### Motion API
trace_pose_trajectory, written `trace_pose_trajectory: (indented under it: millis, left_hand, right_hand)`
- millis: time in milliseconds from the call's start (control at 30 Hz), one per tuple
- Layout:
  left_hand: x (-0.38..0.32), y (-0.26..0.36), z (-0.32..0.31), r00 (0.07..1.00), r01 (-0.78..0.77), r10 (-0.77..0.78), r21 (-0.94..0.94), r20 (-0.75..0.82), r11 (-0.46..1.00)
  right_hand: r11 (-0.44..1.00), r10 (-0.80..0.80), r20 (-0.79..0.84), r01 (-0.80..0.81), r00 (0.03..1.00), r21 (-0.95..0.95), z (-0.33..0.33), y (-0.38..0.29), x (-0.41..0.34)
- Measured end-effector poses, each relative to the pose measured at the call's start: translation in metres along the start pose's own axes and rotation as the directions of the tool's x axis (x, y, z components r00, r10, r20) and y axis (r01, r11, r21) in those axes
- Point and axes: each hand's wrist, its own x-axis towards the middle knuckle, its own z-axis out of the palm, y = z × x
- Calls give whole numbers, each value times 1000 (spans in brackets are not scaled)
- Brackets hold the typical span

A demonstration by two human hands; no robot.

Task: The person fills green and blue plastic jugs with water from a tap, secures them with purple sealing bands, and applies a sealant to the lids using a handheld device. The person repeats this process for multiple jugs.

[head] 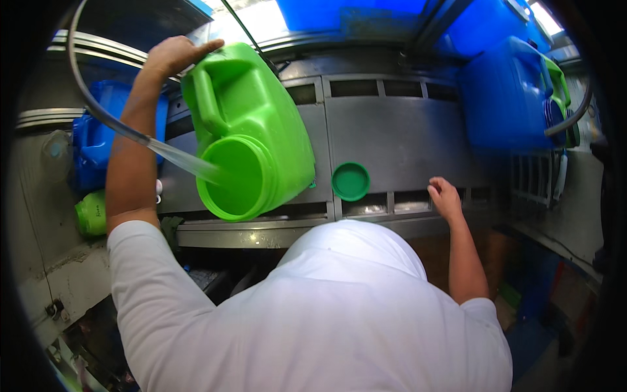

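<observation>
My left hand grips the far end of a bright green plastic jug. The jug is tipped on the metal counter, its wide uncapped mouth facing me. From the left, a flexible hose ends short of the mouth, and a stream of water runs from it into the jug. A dark green screw cap lies on the counter to the right of the jug. My right hand is over the counter's near edge, right of the cap, holding nothing, its fingers slightly bent.
Blue jugs and a smaller green container bearing writing stand at the left. A large blue jug is at the right, with another hose near its cap. Slots line the metal counter. A wire rack sits at right.
</observation>
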Motion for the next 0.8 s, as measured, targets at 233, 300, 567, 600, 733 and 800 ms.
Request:
trace_pose_trajectory:
  millis: [233, 300, 567, 600, 733, 800]
  left_hand:
    - [5, -19, 5, 996, -11, 35, -285, 78, 959]
    - [9, -23, 15, 996, -35, 64, -403, 60, 915]
    - [19, -48, 45, 983, -171, 176, -676, -62, 717]
    - [21, -44, 44, 981, -177, 184, -670, -62, 721]
    - [9, -33, 36, 995, -96, 54, -579, -89, 810]
    - [-6, -49, 43, 971, -135, 5, -534, -237, 835]
  right_hand:
    - [999, 0, 26, -1, 1000, 41, 14, -14, 3]
    - [999, 13, 42, -15, 999, 45, 18, -12, -1]
    - [998, 39, 53, -41, 998, 37, 21, -9, -20]
    - [998, 42, 51, -43, 998, 38, 19, -9, -22]
    - [996, -46, 145, 56, 988, -67, 9, -19, -10]
    - [970, -154, 240, 193, 958, -148, -4, -27, 5]
